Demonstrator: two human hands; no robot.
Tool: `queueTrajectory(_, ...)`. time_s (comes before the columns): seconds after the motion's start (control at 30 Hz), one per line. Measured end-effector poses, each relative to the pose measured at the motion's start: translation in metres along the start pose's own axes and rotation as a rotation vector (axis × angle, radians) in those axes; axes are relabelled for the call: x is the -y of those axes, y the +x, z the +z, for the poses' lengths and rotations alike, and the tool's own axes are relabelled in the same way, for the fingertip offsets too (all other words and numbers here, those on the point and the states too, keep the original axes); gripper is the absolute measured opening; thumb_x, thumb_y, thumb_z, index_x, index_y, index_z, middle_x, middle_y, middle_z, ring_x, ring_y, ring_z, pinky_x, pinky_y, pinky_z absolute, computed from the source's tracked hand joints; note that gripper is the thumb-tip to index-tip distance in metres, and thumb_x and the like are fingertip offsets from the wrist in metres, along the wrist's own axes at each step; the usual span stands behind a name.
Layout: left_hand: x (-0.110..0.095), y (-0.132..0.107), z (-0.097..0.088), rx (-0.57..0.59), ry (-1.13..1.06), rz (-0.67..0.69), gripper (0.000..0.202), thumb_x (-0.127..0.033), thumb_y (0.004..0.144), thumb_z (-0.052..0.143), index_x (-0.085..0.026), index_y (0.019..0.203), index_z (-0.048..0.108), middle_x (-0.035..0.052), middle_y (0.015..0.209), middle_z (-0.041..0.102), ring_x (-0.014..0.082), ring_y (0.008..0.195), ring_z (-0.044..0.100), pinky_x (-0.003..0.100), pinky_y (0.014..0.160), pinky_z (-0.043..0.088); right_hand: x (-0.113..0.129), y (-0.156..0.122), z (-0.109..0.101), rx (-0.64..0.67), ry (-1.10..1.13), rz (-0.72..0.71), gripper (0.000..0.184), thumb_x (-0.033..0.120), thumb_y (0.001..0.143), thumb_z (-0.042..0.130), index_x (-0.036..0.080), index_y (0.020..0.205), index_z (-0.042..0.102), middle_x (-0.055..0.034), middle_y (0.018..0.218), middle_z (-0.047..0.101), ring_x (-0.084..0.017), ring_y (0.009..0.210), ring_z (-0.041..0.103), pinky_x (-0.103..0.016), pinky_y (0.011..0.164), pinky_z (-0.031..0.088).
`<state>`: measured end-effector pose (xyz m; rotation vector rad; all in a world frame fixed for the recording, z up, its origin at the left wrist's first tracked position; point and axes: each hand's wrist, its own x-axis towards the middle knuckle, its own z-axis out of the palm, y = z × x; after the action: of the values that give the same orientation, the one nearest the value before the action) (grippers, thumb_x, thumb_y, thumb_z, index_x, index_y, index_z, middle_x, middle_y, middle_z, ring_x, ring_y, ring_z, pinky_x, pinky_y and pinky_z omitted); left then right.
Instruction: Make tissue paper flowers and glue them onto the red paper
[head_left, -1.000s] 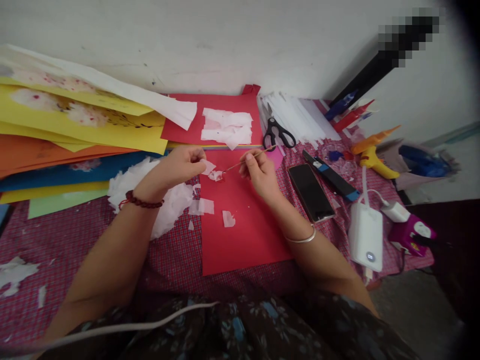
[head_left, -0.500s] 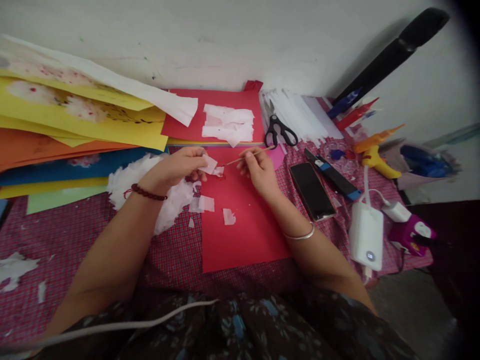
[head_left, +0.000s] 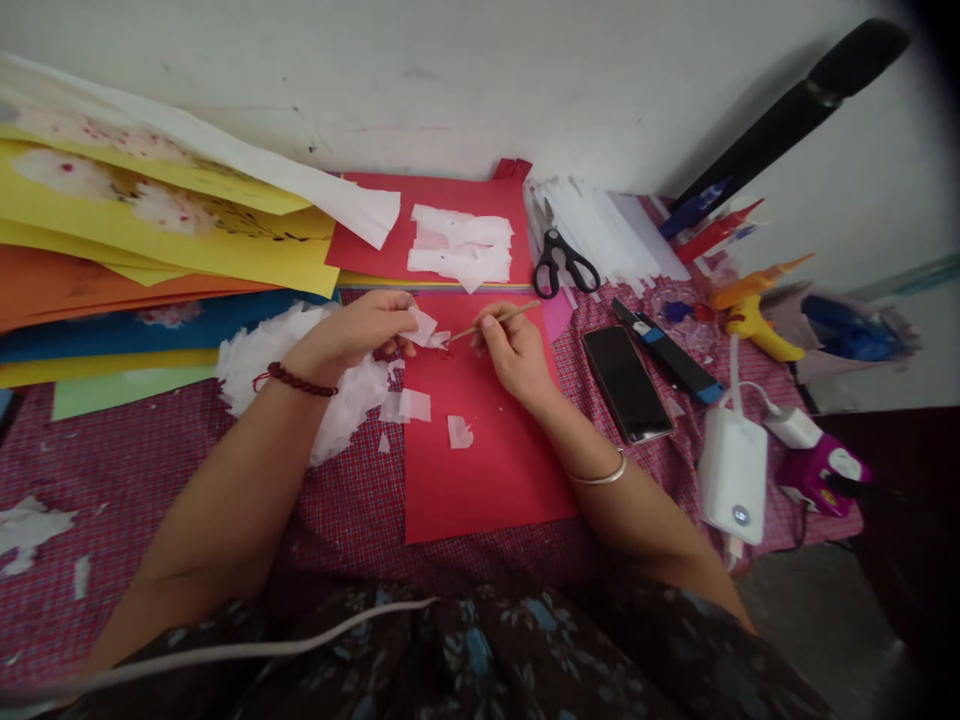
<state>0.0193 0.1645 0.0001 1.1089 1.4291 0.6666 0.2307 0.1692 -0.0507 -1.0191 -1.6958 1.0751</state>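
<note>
Both hands sit closer together than a second ago. Left hand [head_left: 360,330] pinches the white tissue scrap [head_left: 424,326], right hand [head_left: 510,350] grips the thin wooden stick [head_left: 499,319], and its tip now meets the scrap, just above the red card sheet [head_left: 487,470] on the desk [head_left: 150,450].

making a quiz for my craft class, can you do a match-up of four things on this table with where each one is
1 scissors
2 thin stick
3 phone
4 paper scrap

a held in the right hand
b pinched in the left hand
c on the checked cloth, right of the red sheet
d on the white strips at the back

Pairs: 1-d, 2-a, 3-c, 4-b
</note>
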Motion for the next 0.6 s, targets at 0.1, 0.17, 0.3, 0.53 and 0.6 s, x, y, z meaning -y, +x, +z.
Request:
queueTrajectory(0.1, 0.0034, 0.0025, -0.002, 0.021, -0.028, 0.033, 0.01, -0.016, 0.07, 0.061, -0.019, 0.065, 0.053, 0.0016, 0.05, 0.056, 0.0086, 0.036, 0.041, 0.022, 0.039, 0.023, -0.0009, 0.0034, 0.0005, 0.021, 0.002, 0.004, 0.044, 0.064, 0.095, 0.041, 0.022, 0.09, 0.055, -0.0024, 0.074, 0.062, -0.015, 0.062, 0.056, -0.031, 0.063, 0.046)
queueTrajectory(0.17, 0.0048, 0.0036, -0.0028, 0.023, -0.018, 0.039, 0.009, -0.016, 0.071, 0.06, -0.019, 0.065, 0.054, 0.0021, 0.05, 0.056, 0.0083, 0.036, 0.04, 0.022, 0.038, 0.022, 0.0001, 0.0054, 0.0006, 0.043, 0.022, 0.005, 0.044, 0.064, 0.094, 0.043, 0.022, 0.089, 0.054, -0.0027, 0.076, 0.063, -0.014, 0.061, 0.056, -0.031, 0.062, 0.046)
queueTrajectory(0.3, 0.0054, 0.0047, -0.0025, 0.015, 0.006, 0.028, 0.007, -0.015, 0.073, 0.058, -0.019, 0.068, 0.054, 0.0025, 0.051, 0.058, 0.0074, 0.035, 0.04, 0.022, 0.038, 0.02, 0.0046, 0.0052, -0.0017, 0.006, 0.092, 0.038, 0.042, 0.064, 0.092, 0.046, 0.022, 0.089, 0.052, -0.0013, 0.072, 0.061, -0.014, 0.059, 0.056, -0.03, 0.059, 0.045)
queueTrajectory(0.53, 0.0075, 0.0075, -0.0029, -0.004, 0.02, 0.018, 0.008, -0.014, 0.073, 0.058, -0.019, 0.068, 0.054, 0.003, 0.051, 0.059, 0.0096, 0.038, 0.046, 0.022, 0.039, 0.021, 0.0054, -0.002, -0.0026, 0.016, -0.005, 0.002, 0.043, 0.063, 0.094, 0.043, 0.023, 0.086, 0.054, -0.0007, 0.069, 0.057, -0.015, 0.063, 0.056, -0.03, 0.061, 0.045)
queueTrajectory(0.6, 0.008, 0.0083, -0.003, -0.008, 0.012, 0.006, 0.008, -0.015, 0.072, 0.059, -0.019, 0.067, 0.054, 0.0033, 0.051, 0.059, 0.0099, 0.038, 0.044, 0.022, 0.039, 0.021, 0.0028, -0.0017, -0.0011, 0.024, -0.036, -0.012, 0.043, 0.062, 0.095, 0.042, 0.023, 0.086, 0.055, -0.0016, 0.071, 0.058, -0.016, 0.066, 0.057, -0.03, 0.062, 0.045)
